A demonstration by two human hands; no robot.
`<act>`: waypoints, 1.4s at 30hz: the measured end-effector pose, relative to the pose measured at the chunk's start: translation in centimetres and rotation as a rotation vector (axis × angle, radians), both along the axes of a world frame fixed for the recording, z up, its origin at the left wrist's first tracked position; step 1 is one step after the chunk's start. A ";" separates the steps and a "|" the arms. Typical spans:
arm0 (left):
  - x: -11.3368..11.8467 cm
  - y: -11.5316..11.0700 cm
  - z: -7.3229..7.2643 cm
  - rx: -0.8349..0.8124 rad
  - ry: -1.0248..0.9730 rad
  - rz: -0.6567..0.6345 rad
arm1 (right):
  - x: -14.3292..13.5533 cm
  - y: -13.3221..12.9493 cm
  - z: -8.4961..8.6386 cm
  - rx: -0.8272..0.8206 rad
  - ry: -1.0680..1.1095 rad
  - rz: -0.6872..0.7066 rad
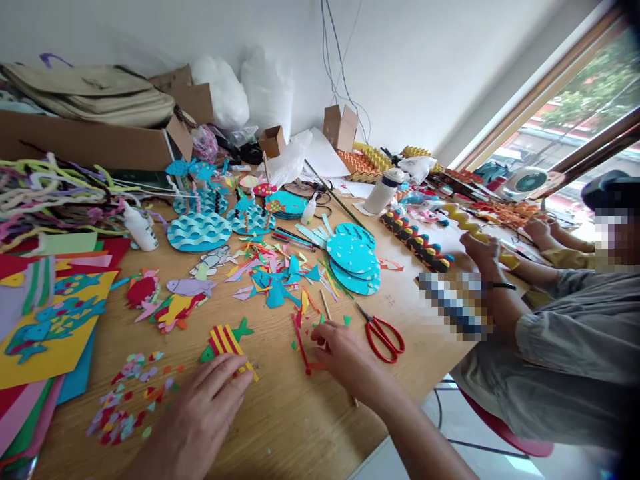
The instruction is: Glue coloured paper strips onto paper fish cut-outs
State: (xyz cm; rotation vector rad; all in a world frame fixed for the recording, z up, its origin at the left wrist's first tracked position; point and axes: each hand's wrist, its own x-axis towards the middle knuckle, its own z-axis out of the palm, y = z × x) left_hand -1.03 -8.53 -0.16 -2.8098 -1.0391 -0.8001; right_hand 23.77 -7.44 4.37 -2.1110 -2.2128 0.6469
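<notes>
My left hand lies with its fingers stretched over the lower edge of a green paper fish that is covered with red and yellow stripes. My right hand is bent low over the table, fingers curled in; whatever is at the fingertips is hidden. Thin red paper strips lie beside its fingers, with small green scraps close by. A wooden stick passes beneath this hand. To its right rest red-handled scissors, blades slightly parted.
Paper confetti, finished paper fish and coloured sheets lie left. Paper scraps and blue discs sit ahead, a glue bottle further back. At right a co-worker's hand reaches over the table.
</notes>
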 end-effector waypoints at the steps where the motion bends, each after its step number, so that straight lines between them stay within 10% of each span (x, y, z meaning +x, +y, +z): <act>1: 0.2 0.2 0.4 -0.045 -0.024 -0.002 | -0.5 -0.2 -0.4 0.009 0.000 -0.030; 15: 2.5 3.0 2.1 -0.423 -0.309 0.054 | -3.0 0.1 -2.0 -0.014 -0.189 -0.103; 23: 3.2 4.9 1.7 -1.054 -0.565 0.136 | -1.9 -0.5 -2.4 0.120 0.006 -0.128; 30: 5.2 5.0 2.0 -1.441 -0.684 0.095 | -2.1 -1.4 -1.3 0.388 0.138 0.122; 37: 6.6 6.2 2.4 -1.465 -0.658 0.119 | -4.4 -1.3 -1.1 0.446 -0.072 0.342; 42: 5.7 6.6 2.8 -1.414 -0.689 0.125 | -3.6 -0.7 -1.2 0.375 0.240 0.113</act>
